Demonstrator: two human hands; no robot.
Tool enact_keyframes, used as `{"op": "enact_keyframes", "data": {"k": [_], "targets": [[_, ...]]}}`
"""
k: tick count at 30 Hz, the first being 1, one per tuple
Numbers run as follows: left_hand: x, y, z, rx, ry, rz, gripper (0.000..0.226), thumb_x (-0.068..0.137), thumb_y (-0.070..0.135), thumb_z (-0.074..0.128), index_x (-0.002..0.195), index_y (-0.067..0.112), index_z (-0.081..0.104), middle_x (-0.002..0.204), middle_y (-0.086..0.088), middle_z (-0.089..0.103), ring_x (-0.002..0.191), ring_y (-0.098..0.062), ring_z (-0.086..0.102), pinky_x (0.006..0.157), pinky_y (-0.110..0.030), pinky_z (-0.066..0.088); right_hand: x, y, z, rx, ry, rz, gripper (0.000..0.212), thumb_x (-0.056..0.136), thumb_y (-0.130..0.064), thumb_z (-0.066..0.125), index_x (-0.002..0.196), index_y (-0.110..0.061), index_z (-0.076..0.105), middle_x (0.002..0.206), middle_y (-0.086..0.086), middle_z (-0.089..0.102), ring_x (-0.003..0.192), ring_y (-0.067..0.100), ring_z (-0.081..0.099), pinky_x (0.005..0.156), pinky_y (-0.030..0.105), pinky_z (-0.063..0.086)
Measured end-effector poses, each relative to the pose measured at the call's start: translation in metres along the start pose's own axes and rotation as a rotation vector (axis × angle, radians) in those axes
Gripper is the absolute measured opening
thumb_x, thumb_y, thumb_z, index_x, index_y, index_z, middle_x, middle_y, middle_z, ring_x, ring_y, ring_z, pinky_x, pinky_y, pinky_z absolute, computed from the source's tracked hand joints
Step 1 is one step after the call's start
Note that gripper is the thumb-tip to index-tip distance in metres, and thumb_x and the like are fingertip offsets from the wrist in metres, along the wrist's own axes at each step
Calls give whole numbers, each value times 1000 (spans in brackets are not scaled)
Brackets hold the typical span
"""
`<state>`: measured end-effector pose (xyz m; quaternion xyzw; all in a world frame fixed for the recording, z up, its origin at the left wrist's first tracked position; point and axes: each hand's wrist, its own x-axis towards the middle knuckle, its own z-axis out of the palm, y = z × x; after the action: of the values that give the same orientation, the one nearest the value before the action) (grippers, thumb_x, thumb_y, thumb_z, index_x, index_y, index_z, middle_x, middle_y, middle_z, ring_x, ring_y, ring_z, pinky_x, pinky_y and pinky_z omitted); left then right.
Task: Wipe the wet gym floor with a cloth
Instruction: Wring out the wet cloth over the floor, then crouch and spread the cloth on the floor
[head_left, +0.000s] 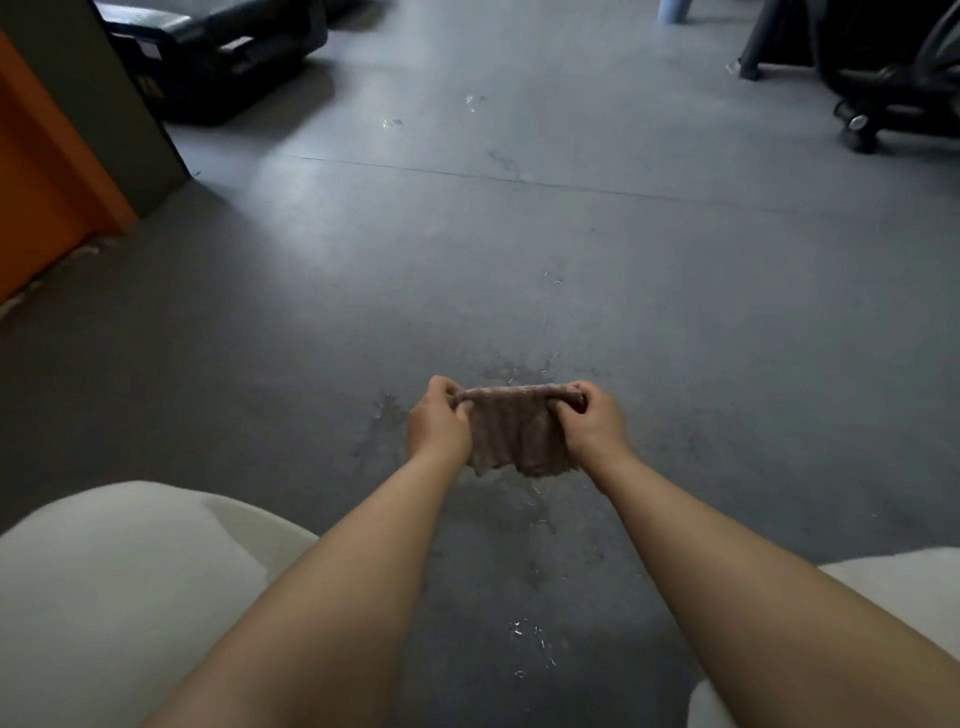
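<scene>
A brownish-pink cloth (517, 431) hangs stretched between both hands above the grey gym floor (519, 234). My left hand (439, 418) pinches its top left corner and my right hand (592, 423) pinches its top right corner. The cloth's lower edge hangs free, just over a wet patch (382, 426) that spreads around and below the hands. More water drops (532, 642) glint on the floor nearer to me, between my knees.
My knees in light trousers (130, 587) frame the bottom corners. An orange wall panel (47, 171) and grey pillar stand at left. Black gym equipment (218, 52) sits far left, a wheeled machine (883, 98) far right. Small puddles (392, 123) lie further ahead.
</scene>
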<state>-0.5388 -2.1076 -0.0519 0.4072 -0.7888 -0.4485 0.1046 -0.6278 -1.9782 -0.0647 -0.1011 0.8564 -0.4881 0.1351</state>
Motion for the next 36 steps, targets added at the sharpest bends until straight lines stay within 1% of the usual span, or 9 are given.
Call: {"op": "enact_keyframes", "data": {"k": [4, 8, 12, 17, 21, 26, 29, 32, 36], "targets": [[-28, -1, -13, 34, 98, -10, 9, 96, 9, 46, 94, 15, 39, 84, -5, 51, 76, -24, 48, 65, -29, 33, -24, -16, -1, -47, -3, -24, 14, 90, -10, 60, 101, -3, 63, 92, 6, 61, 87, 19, 54, 68, 24, 33], [-33, -15, -29, 55, 180, 13, 22, 88, -5, 41, 79, 14, 47, 75, -7, 51, 72, -26, 47, 54, -31, 28, -36, -27, 12, -42, -41, -37, 14, 89, -9, 62, 102, -4, 62, 98, 6, 63, 92, 17, 55, 67, 19, 32], [-11, -34, -37, 35, 167, 19, 34, 87, -10, 41, 83, 13, 66, 107, -12, 61, 97, -26, 56, 71, -19, 31, -30, -29, 37, -31, -63, -3, 12, 87, -10, 64, 99, -7, 60, 102, 8, 64, 95, 19, 57, 78, 24, 39], [32, -52, -21, 54, 26, 49, 18, 90, 5, 58, 106, 4, 66, 120, -8, 52, 105, -20, 53, 79, -9, 28, 2, -14, 64, -27, -60, 68, 13, 87, -10, 65, 89, -14, 53, 93, 3, 59, 92, 19, 55, 78, 27, 41], [65, -76, 15, 162, -155, 68, 48, 81, 1, 63, 128, 5, 54, 133, -5, 39, 118, -20, 45, 96, -14, 29, 44, 17, 87, -12, -105, 145, 11, 88, -6, 62, 94, -9, 53, 97, 7, 57, 88, 16, 49, 65, 21, 30], [112, -87, 52, 220, -284, 46, 60, 78, -5, 59, 136, 5, 47, 140, -5, 34, 126, -21, 40, 99, -10, 25, 112, 49, 103, -155, -188, 205, 15, 89, -7, 62, 100, -7, 53, 107, 11, 56, 101, 22, 53, 74, 24, 34], [149, -80, 68, 285, -345, 136, 70, 82, -4, 60, 145, 10, 33, 156, -6, 9, 138, -24, 25, 103, -10, 16, 155, 62, 108, -192, -120, 199, 25, 89, -8, 61, 112, -4, 52, 115, 14, 57, 108, 27, 54, 85, 29, 38], [180, -81, 79, 479, -397, 96, 86, 87, 2, 62, 152, 27, 10, 152, 1, -32, 144, -27, -2, 112, -37, 25, 187, 75, 105, -304, 171, 204, 46, 90, -10, 58, 133, -3, 41, 130, 18, 50, 120, 32, 47, 95, 34, 35], [199, -98, 87, 671, -471, 26, 95, 86, -2, 60, 151, 32, 1, 150, 4, -36, 144, -25, -11, 113, -40, 22, 197, 94, 114, -514, 219, 137, 42, 90, -8, 54, 131, -2, 45, 135, 18, 42, 122, 32, 40, 98, 35, 32]]}}
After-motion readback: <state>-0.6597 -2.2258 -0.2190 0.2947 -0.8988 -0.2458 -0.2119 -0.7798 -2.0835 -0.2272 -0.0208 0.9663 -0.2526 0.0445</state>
